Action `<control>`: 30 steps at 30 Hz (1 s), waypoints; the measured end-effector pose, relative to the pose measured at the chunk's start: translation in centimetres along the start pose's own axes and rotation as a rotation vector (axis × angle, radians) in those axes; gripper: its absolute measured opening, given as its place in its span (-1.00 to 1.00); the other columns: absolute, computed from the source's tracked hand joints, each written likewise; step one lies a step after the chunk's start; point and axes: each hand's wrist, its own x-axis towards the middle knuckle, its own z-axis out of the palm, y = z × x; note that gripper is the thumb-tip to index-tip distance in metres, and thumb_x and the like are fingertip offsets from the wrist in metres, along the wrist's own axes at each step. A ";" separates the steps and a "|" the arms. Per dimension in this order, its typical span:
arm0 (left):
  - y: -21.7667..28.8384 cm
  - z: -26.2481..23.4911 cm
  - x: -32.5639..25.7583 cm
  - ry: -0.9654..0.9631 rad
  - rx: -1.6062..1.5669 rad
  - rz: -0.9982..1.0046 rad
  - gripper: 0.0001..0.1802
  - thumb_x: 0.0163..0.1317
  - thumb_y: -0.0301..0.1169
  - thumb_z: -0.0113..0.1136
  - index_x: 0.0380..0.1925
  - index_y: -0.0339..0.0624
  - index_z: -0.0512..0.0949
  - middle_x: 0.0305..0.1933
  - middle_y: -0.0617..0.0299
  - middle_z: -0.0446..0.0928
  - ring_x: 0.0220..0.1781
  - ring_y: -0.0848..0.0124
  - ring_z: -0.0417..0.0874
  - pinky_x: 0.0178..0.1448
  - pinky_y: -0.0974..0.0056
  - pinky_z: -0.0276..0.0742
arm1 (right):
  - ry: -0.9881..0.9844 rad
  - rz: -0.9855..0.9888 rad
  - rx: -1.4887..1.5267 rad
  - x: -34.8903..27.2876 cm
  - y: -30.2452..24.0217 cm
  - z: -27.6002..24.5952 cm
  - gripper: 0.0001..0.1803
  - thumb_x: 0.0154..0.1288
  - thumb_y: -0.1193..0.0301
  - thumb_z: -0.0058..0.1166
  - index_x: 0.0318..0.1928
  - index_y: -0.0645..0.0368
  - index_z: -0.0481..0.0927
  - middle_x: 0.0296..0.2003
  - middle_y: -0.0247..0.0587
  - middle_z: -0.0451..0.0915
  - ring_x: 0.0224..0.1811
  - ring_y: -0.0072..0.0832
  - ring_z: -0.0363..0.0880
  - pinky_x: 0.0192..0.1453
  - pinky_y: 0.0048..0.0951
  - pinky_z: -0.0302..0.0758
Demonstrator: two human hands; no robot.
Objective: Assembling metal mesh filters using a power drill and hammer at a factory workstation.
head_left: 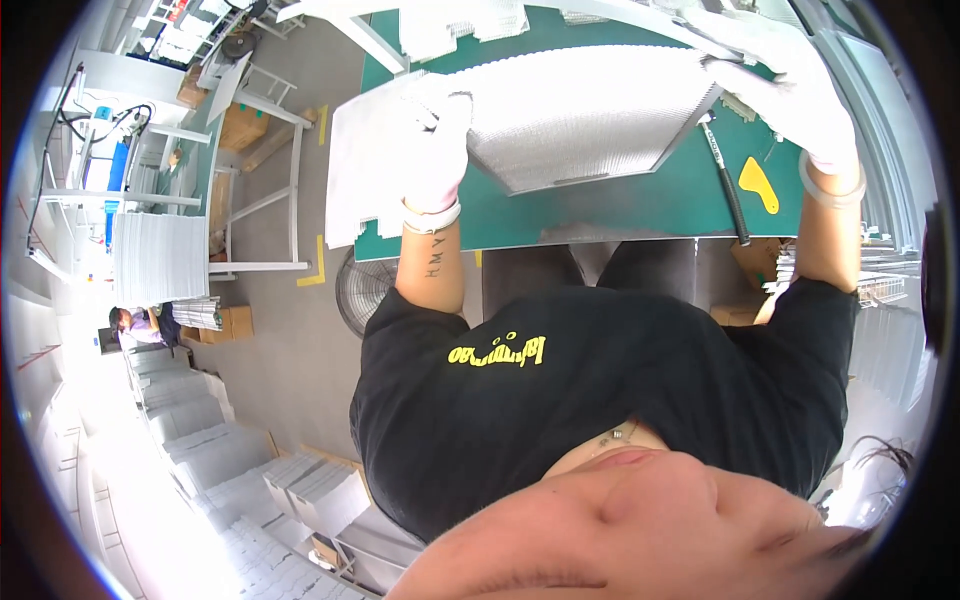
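Observation:
A silvery metal mesh panel [590,115] lies on a green-topped table [620,205] in front of me. My left hand [437,150], in a white glove, grips the panel's left corner, where it overlaps a stack of white mesh sheets [362,170]. Also gloved in white, my right hand [795,95] holds the panel's far right edge. A black-handled tool [727,190] and a flat yellow piece [758,183] lie on the table just below my right hand.
More mesh sheets [450,25] lie at the table's far side. A round fan [362,290] stands on the floor under the table's left end. Metal-framed benches [260,150] and a cardboard box [243,125] stand to the left. Another person [135,322] sits far left among stacked panels [300,490].

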 end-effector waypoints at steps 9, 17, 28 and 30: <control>-0.2 -1.8 2.2 -0.112 0.110 0.043 -0.90 0.00 -0.48 0.42 -0.52 -0.21 0.64 -0.63 0.29 0.51 -0.62 0.50 0.50 -0.48 0.43 0.38 | 0.024 0.427 0.394 -1.1 -0.9 3.1 -0.51 0.32 0.53 0.10 0.28 0.14 0.52 0.01 -0.11 0.67 -0.14 -0.32 0.65 0.02 -0.43 0.55; -0.4 -2.4 2.6 -0.143 -0.049 -0.157 -0.92 0.03 -0.46 0.40 -0.45 -0.19 0.71 -0.60 0.29 0.60 -0.60 0.56 0.54 -0.47 0.46 0.40 | 0.093 0.208 0.572 0.8 -0.1 4.0 -0.61 0.29 0.47 0.13 0.14 0.18 0.63 0.05 -0.07 0.65 -0.08 -0.16 0.64 0.13 -0.33 0.56; 1.4 -0.2 2.3 -0.033 -0.166 -0.060 -0.48 0.16 -0.57 0.29 0.15 -0.41 0.43 -0.15 0.14 0.59 -0.16 0.44 0.59 -0.01 0.36 0.52 | -0.017 0.071 0.385 6.2 -1.7 3.2 -0.56 0.29 0.39 0.12 0.17 0.24 0.56 -0.05 0.01 0.64 0.02 -0.18 0.61 0.13 -0.30 0.54; 1.2 0.1 1.7 0.027 -0.196 -0.089 -0.34 0.13 -0.59 0.31 0.26 -0.41 0.32 -0.16 0.14 0.58 -0.17 0.47 0.59 0.00 0.37 0.53 | -0.040 0.040 0.405 6.7 -2.2 3.9 -0.54 0.30 0.38 0.11 0.19 0.25 0.54 -0.05 0.01 0.64 0.03 -0.19 0.60 0.13 -0.29 0.54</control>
